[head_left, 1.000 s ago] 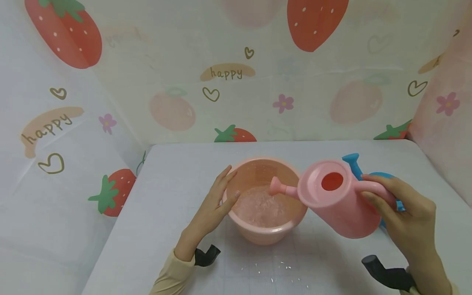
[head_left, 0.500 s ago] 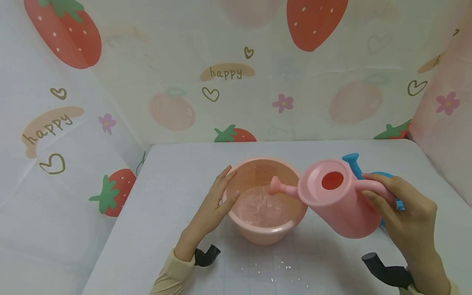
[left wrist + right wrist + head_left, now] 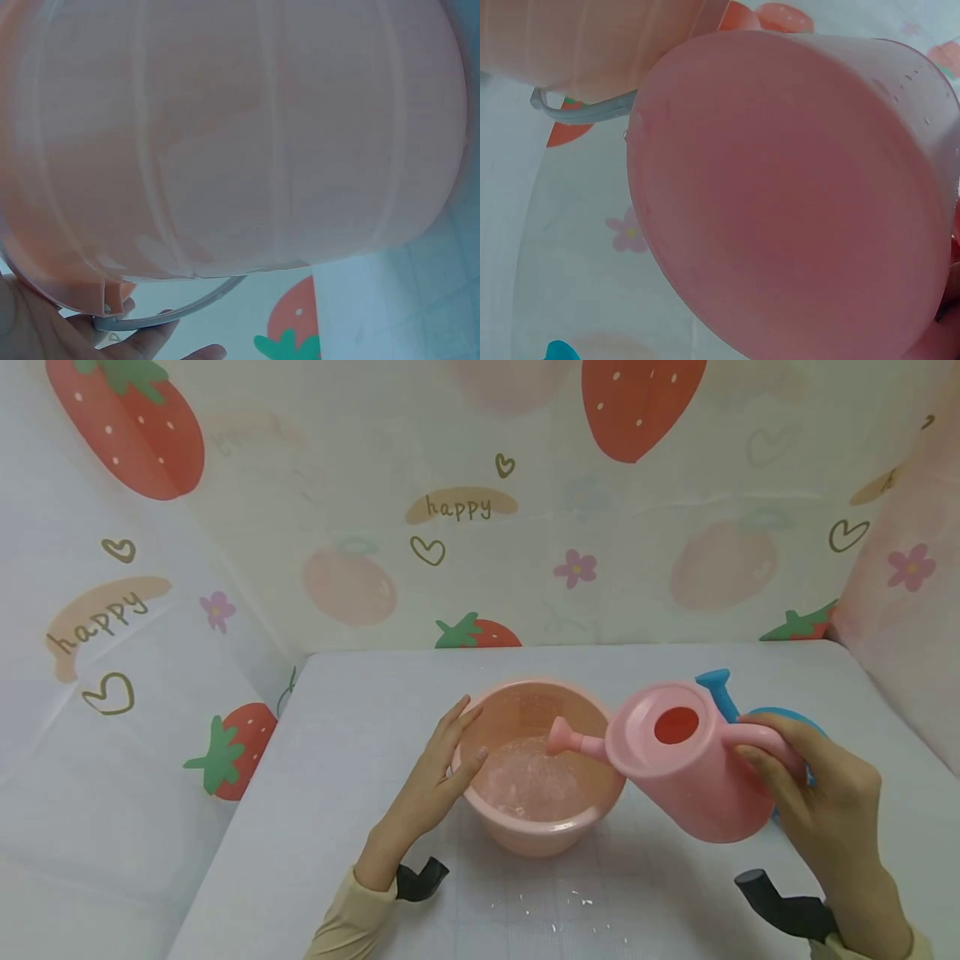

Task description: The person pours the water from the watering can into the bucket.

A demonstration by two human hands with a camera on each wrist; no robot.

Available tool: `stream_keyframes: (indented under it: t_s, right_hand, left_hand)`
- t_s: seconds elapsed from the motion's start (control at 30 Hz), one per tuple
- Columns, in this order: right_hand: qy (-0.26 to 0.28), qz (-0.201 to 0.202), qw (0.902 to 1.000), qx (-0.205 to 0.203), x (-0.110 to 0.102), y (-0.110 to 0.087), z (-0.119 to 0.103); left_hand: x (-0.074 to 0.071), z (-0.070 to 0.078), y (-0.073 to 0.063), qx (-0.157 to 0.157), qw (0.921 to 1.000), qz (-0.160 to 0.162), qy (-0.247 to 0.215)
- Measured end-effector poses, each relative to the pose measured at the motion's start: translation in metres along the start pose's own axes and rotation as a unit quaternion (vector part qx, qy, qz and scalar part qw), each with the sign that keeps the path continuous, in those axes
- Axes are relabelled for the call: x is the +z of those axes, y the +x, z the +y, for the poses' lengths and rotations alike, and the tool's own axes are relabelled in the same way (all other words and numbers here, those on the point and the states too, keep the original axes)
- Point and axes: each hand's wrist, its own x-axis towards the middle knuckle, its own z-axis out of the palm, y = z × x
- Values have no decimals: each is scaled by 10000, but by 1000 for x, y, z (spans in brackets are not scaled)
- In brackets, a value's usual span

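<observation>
A peach-pink bucket (image 3: pixel 536 839) stands on the white table, with rippling water (image 3: pixel 525 781) inside. My left hand (image 3: pixel 435 764) rests against its left rim, fingers fairly straight and spread. In the left wrist view, those fingers (image 3: pixel 142 341) lie beside the grey bail handle (image 3: pixel 169 315). My right hand (image 3: pixel 832 793) grips the looped handle of a pink watering can (image 3: pixel 697 785). The can hangs tilted to the left, its spout head (image 3: pixel 560 737) above the bucket's opening. From the right wrist, the can's round base (image 3: pixel 780 195) fills most of the view and hides nearly all of the hand.
Behind the right hand, a blue object (image 3: pixel 787 717) with a flared blue spout (image 3: pixel 717 692) is partly hidden. Small water drops (image 3: pixel 581 902) lie on the table (image 3: pixel 360 710) before the bucket. A strawberry-print sheet (image 3: pixel 637 543) hangs behind.
The water's surface ripples differently and the splashing looks weaker. My right hand has shifted very slightly, while the can stays almost in place. The left hand and bucket have not visibly moved.
</observation>
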Motion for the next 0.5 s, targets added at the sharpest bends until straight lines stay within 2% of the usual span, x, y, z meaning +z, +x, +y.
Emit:
stream_keyframes:
  t_s: [0.17,0.5]
  right_hand:
    - [192,17,9998,-54,1,-1,2]
    - [174,-90,9998,-67,2,-4,4]
  left_hand:
    - [0,1,0,-10,10000,5,-34]
    - [0,0,0,12,10000,9,-10]
